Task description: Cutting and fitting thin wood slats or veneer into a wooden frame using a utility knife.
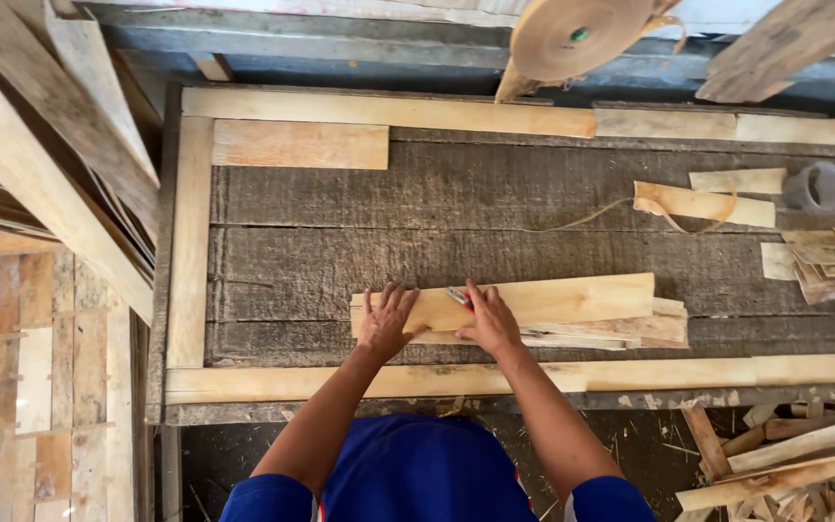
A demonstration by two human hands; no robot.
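Workbench of dark, rough planks fills the head view, edged on three sides by pale wooden battens nailed as a frame. Timber offcuts lean along the left; a slatted pallet lies below them.

Packages and labels: none legible. A round tan tape roll with a green core hangs above the bench's far edge. A grey ring-shaped spool sits at far right, beside a short slat wound with a loose tan strip. More small slats are piled at the right edge. A short pale board lies in the far left corner of the frame.

Item in hand: a stack of pale slats, long and thin, lying flat near the bench's front edge, the top piece smooth and light yellow, lower pieces fanned out to the right.

Left hand: flat, fingers spread, pressing the stack's left end; gripping nothing.

Right hand: resting on the top slat just beside the left hand, closed about a small red-and-silver tool, whose tip shows past the fingers. Kind of tool cannot be told.

Scrap wood litters the floor at lower right.
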